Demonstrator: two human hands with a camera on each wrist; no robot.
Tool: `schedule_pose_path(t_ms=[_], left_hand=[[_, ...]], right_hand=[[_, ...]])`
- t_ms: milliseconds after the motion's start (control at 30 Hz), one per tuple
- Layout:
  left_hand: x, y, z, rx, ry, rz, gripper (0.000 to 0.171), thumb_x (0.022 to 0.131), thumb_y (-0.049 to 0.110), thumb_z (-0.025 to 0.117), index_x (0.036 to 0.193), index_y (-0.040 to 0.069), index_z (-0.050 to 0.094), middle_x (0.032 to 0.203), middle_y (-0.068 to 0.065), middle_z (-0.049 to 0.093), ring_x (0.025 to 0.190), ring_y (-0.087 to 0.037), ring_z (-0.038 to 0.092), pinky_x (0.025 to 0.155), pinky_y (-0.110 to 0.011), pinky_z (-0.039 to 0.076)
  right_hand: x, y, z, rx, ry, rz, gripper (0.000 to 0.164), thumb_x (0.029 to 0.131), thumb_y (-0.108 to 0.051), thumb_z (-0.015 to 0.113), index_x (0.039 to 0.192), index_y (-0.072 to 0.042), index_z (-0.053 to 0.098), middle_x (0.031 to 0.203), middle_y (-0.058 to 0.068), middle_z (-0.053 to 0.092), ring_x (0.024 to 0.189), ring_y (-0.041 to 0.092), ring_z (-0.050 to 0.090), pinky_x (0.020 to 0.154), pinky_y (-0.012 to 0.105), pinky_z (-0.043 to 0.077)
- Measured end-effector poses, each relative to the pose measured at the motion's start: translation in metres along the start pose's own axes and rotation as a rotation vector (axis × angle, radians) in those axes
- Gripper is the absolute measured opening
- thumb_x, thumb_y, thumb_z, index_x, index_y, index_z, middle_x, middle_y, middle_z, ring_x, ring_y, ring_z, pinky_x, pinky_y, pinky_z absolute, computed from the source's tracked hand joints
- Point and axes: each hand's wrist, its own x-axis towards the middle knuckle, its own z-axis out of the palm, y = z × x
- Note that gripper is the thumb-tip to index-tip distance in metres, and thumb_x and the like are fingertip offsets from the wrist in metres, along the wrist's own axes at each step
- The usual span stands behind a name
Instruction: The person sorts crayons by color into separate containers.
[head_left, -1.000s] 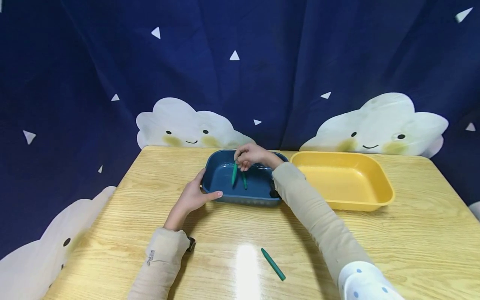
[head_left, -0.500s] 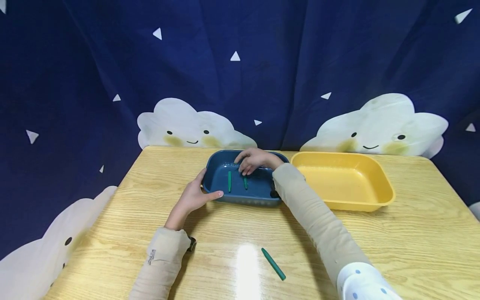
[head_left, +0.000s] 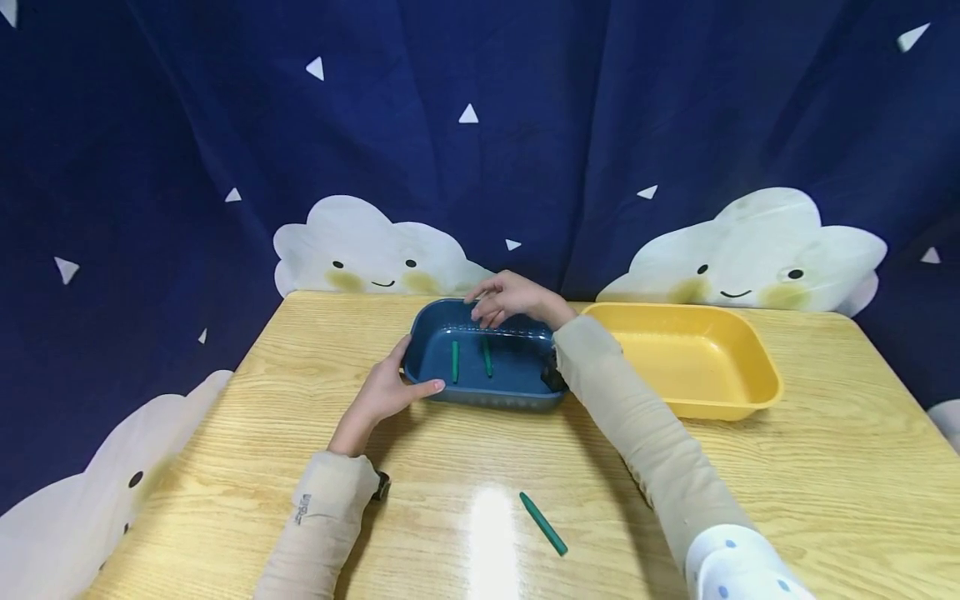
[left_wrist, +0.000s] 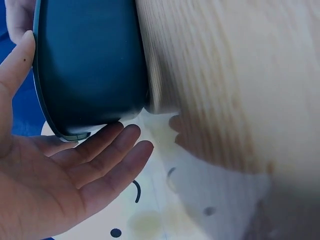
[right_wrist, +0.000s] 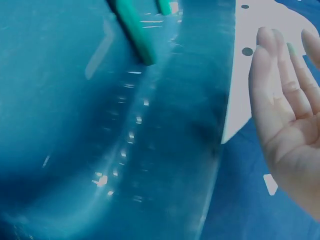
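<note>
The left hand (head_left: 386, 387) clasps the blue tray (head_left: 517, 367) at its 8 o'clock corner, while the right hand (head_left: 513, 302) hangs over the rim at 12 o'clock, fingers loosely bent and clear of the sticks. Inside, 2 green sticks (head_left: 454, 362) lie apart, at 9 o'clock and near the centre; a 3rd green stick (head_left: 543, 523) rests on the wooden table (head_left: 420, 517) at 5 o'clock, the yellow tray (head_left: 690, 410) at 3 o'clock.

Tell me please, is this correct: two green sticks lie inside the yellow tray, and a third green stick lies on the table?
Not quite: the two green sticks lie in the blue tray, as the head view shows. The third green stick does lie on the table.
</note>
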Motion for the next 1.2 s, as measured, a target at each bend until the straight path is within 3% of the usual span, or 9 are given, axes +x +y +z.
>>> schedule_pose_path(t_ms=[333, 500, 667, 967, 1100, 1200], left_hand=[[0.000, -0.001, 0.000, -0.025, -0.001, 0.015, 0.096, 0.077, 0.033, 0.073, 0.144, 0.000, 0.014, 0.139, -0.027, 0.033, 0.115, -0.036, 0.044, 0.092, -0.046, 0.038], [0.000, -0.001, 0.000, -0.033, -0.006, 0.010, 0.096, 0.077, 0.033, 0.073, 0.145, 0.001, 0.013, 0.141, -0.025, 0.030, 0.120, -0.036, 0.040, 0.095, -0.046, 0.036], [0.000, -0.001, 0.001, -0.020, -0.004, 0.013, 0.098, 0.076, 0.035, 0.073, 0.145, 0.000, 0.014, 0.139, -0.027, 0.033, 0.115, -0.036, 0.045, 0.092, -0.045, 0.039], [-0.001, -0.002, 0.002, -0.042, -0.012, 0.013, 0.098, 0.076, 0.034, 0.073, 0.145, 0.000, 0.012, 0.140, -0.027, 0.030, 0.115, -0.036, 0.044, 0.092, -0.046, 0.039], [-0.001, -0.003, 0.002, -0.044, -0.004, 0.027, 0.098, 0.076, 0.034, 0.074, 0.145, 0.001, 0.013, 0.138, -0.027, 0.033, 0.108, -0.034, 0.050, 0.088, -0.043, 0.042], [0.000, -0.004, 0.003, -0.040, 0.003, 0.038, 0.097, 0.076, 0.033, 0.074, 0.145, 0.002, 0.014, 0.136, -0.027, 0.036, 0.100, -0.032, 0.055, 0.084, -0.041, 0.044]], right_hand=[[-0.019, -0.025, -0.002, -0.054, 0.058, -0.091, 0.011, 0.083, -0.001, 0.063, 0.092, 0.005, 0.066, 0.080, 0.012, 0.066, 0.070, 0.024, 0.063, 0.068, 0.034, 0.052], [-0.029, -0.030, 0.000, -0.103, 0.040, -0.110, 0.015, 0.084, -0.002, 0.063, 0.095, 0.008, 0.065, 0.081, 0.013, 0.066, 0.070, 0.023, 0.063, 0.068, 0.033, 0.052], [-0.040, -0.031, 0.000, -0.134, 0.008, -0.114, 0.021, 0.087, -0.001, 0.059, 0.103, 0.012, 0.062, 0.084, 0.012, 0.066, 0.072, 0.021, 0.063, 0.071, 0.033, 0.052], [-0.059, -0.030, 0.001, -0.153, -0.054, -0.150, 0.021, 0.088, 0.001, 0.055, 0.107, 0.009, 0.061, 0.092, 0.020, 0.065, 0.078, 0.027, 0.063, 0.071, 0.034, 0.052], [-0.068, -0.030, 0.001, -0.161, -0.086, -0.170, 0.021, 0.087, 0.002, 0.056, 0.106, 0.010, 0.060, 0.095, 0.027, 0.063, 0.076, 0.024, 0.064, 0.069, 0.033, 0.052], [-0.074, -0.030, 0.001, -0.184, -0.109, -0.195, 0.022, 0.086, 0.002, 0.057, 0.106, 0.010, 0.060, 0.092, 0.025, 0.064, 0.075, 0.021, 0.063, 0.068, 0.031, 0.052]])
